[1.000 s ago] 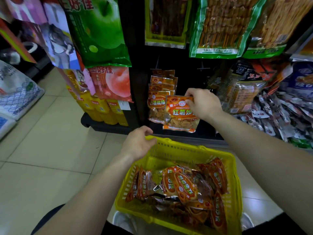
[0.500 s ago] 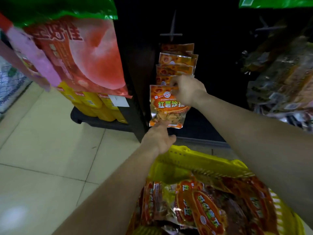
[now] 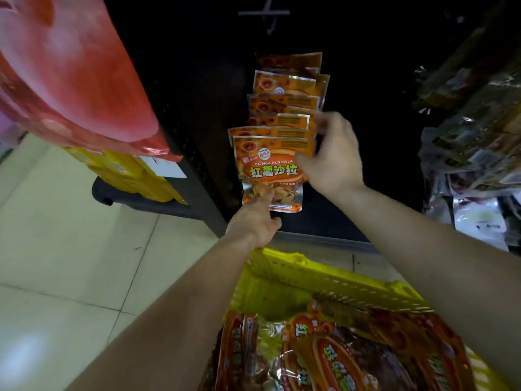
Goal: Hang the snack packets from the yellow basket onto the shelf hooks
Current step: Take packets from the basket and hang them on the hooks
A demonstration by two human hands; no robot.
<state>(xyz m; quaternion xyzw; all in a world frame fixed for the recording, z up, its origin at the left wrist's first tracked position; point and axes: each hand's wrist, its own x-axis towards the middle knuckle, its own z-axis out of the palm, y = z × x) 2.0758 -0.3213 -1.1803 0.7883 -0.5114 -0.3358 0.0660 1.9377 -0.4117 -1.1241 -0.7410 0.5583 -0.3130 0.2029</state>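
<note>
An orange snack packet [image 3: 269,167] hangs at the front of a row of like packets [image 3: 284,105] on a hook of the dark shelf panel. My right hand [image 3: 334,158] grips the front packet's right edge, thumb across its face. From below, my left hand [image 3: 255,218] touches the packet's clear bottom part with its fingertips. The yellow basket [image 3: 310,280] sits low in front of me, holding several more orange packets [image 3: 338,354].
A large red bag [image 3: 64,71] hangs at the upper left over yellow packs [image 3: 127,170] on a black base. Dark and silver packets [image 3: 473,153] crowd the right side. An empty hook [image 3: 267,15] sticks out above the row. Tiled floor lies to the left.
The view has closed in on the shelf. My right hand has slid from the packet's top to its right edge, and my left hand has risen from the basket rim to the packet's bottom.
</note>
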